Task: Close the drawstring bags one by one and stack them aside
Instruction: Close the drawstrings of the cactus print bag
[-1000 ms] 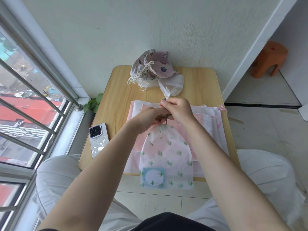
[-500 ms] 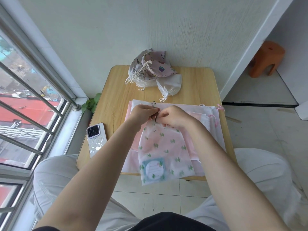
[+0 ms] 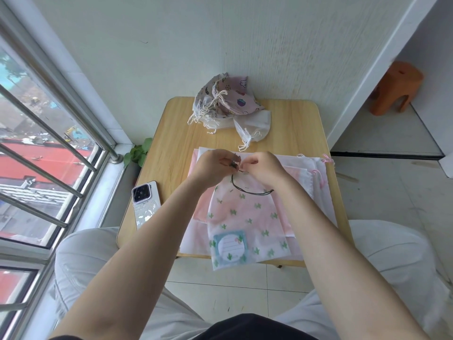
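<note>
A translucent cactus-print drawstring bag (image 3: 247, 224) lies on top of a spread of flat pink and white bags (image 3: 301, 173) on the small wooden table (image 3: 294, 123). Its lower end with a blue label hangs over the table's near edge. My left hand (image 3: 213, 168) and my right hand (image 3: 263, 169) meet at the bag's top, each pinching the dark drawstring (image 3: 247, 190), which loops loosely over the fabric. A heap of closed patterned bags (image 3: 228, 104) sits at the far edge against the wall.
A phone (image 3: 146, 203) in a white case lies at the table's left edge. A barred window runs along the left, with a small green plant (image 3: 138, 153) by the sill. An orange stool (image 3: 397, 87) stands on the floor at the right. My knees flank the table.
The bag was held up by its cinched neck, then laid down flat. My hands came lower and apart a little, and a loop of dark drawstring now shows on the bag.
</note>
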The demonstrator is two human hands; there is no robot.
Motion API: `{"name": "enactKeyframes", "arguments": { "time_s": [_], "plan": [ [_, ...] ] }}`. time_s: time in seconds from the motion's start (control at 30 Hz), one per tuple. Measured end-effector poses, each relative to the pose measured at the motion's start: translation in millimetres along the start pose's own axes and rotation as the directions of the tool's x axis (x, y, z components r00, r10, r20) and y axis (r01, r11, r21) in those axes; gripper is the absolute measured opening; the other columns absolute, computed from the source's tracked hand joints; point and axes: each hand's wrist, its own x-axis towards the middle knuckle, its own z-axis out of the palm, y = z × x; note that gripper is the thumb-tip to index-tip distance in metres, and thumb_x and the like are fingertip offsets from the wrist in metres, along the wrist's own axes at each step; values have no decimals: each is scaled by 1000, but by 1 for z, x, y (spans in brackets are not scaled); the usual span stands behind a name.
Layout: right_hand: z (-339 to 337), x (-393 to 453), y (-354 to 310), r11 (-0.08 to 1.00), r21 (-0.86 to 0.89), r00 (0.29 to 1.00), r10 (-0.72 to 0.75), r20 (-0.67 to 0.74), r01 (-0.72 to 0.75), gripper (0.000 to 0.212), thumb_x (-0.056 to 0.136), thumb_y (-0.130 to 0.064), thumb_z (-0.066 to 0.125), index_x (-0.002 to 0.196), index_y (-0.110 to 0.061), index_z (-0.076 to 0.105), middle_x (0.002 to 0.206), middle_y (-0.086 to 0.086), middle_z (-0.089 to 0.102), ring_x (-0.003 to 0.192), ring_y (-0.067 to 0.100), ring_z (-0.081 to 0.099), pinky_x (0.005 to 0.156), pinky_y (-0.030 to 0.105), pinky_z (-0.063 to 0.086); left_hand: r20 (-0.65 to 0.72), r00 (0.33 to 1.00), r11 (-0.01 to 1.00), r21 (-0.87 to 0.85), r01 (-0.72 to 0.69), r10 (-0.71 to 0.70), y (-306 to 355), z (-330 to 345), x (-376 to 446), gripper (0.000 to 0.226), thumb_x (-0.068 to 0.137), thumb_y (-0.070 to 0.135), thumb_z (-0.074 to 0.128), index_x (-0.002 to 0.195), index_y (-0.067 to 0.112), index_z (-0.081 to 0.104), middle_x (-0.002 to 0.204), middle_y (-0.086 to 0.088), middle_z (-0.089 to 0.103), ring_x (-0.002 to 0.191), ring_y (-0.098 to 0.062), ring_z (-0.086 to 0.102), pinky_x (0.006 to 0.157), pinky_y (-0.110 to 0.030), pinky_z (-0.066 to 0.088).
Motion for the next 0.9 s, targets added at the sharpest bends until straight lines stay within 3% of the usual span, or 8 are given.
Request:
{"name": "enactKeyframes", "arguments": {
  "time_s": [0.1,0.2,0.27,0.33,0.47,0.6,0.8,0.9],
  "plan": [
    [4,0,-1,973,229,996,21,92,-42,13,88,-13,62,86,-16,74,96,5,73,98,20,65,95,35,47,-12,998,997,46,-60,61,1,0,-2,28,78,-3,71,94,20,71,84,3,71,77,-3,65,80,-16,51],
    [7,2,-1,934,343,990,62,126,-102,12,82,-17,65,73,-18,74,86,3,72,91,19,65,90,33,48,-44,993,992,57,-111,113,-1,0,-3,26,78,-4,72,91,19,71,83,7,69,68,8,60,76,-10,48],
    [5,0,-2,920,366,984,91,152,-141,12,78,-20,65,68,-16,69,73,-1,65,79,16,59,75,29,43,-81,988,990,78,-121,128,-2,-1,-4,22,79,0,74,90,18,72,84,8,70,72,4,60,74,-8,46],
    [3,-1,-4,900,397,976,113,185,-180,10,78,-21,65,75,-14,71,73,-3,62,77,12,53,74,27,34,-124,984,990,66,-122,130,-3,-1,-3,20,79,0,73,89,17,72,85,7,71,76,-2,62,75,-10,48],
    [1,-2,-7,880,439,972,90,216,-179,38,59,-33,68,89,-9,74,85,3,62,85,16,48,79,32,29,-160,984,997,17,-73,74,-6,4,-2,19,79,1,73,87,18,73,86,7,72,81,-7,67,81,-19,52],
    [-2,-1,0,861,483,971,47,235,-159,5,79,-17,71,83,-18,74,93,6,69,91,17,54,85,32,33,-189,982,998,-60,-29,17,-5,5,-3,17,79,1,72,84,18,72,82,8,71,81,-8,66,78,-17,51],
    [-1,2,4,841,503,957,58,285,-201,7,88,-11,69,93,-15,70,91,4,68,92,17,54,87,28,37,-186,982,983,-181,-27,-8,-3,6,-8,20,80,0,73,80,19,72,83,4,71,76,-6,63,72,-13,50],
    [-1,3,4,832,505,942,61,331,-231,18,90,-12,65,106,-7,71,103,10,66,98,21,55,95,33,41,-178,984,975,-221,-30,-10,-3,7,-9,19,80,-1,74,80,18,71,78,6,68,69,-2,61,68,-11,48]
  ]
}}
